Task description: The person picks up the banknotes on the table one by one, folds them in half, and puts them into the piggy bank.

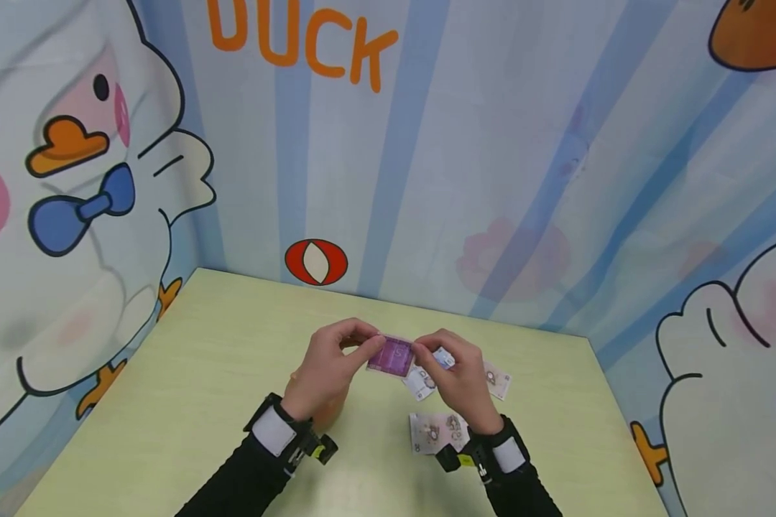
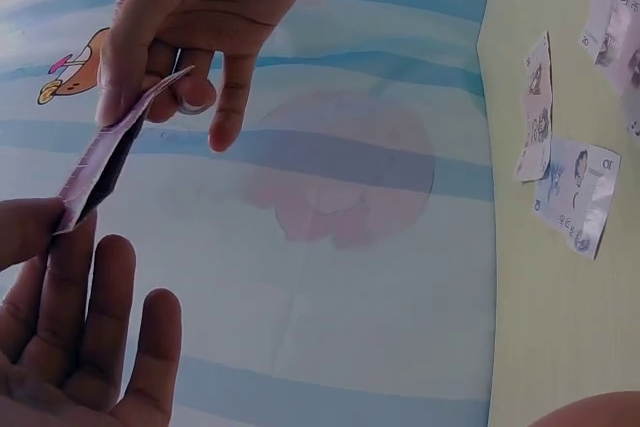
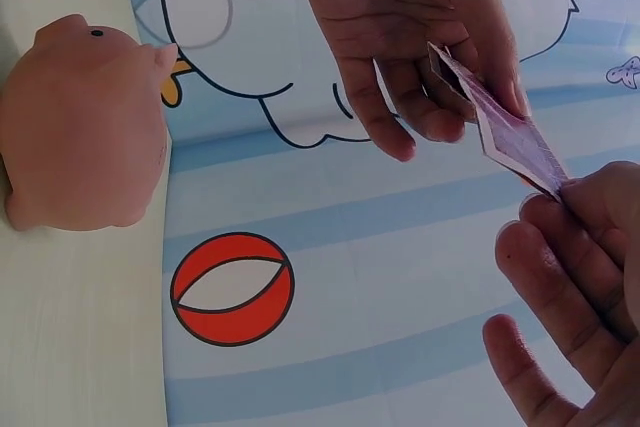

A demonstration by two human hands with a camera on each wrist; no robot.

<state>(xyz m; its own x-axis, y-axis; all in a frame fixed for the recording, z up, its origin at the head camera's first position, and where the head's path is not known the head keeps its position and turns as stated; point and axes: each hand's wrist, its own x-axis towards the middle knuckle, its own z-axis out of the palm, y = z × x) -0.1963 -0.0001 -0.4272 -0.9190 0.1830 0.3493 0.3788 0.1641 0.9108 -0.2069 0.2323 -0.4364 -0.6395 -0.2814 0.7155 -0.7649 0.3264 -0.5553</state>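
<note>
A purple banknote (image 1: 391,357), apparently folded, is held up above the table between both hands. My left hand (image 1: 326,362) pinches its left end between thumb and fingers. At the right end, my right hand (image 1: 455,373) pinches it the same way. Both wrist views show the note (image 3: 515,139) nearly edge-on, with the two layers slightly apart. A pink pig figure (image 3: 85,127) stands on the table; in the head view the left hand and wrist hide most of it.
Under and beside the right hand lie several banknotes: a bluish one (image 1: 420,384), a pale one (image 1: 498,380) and another (image 1: 427,434) nearer the front. The pale yellow table (image 1: 233,345) ends against a printed duck curtain (image 1: 414,179) behind and at both sides.
</note>
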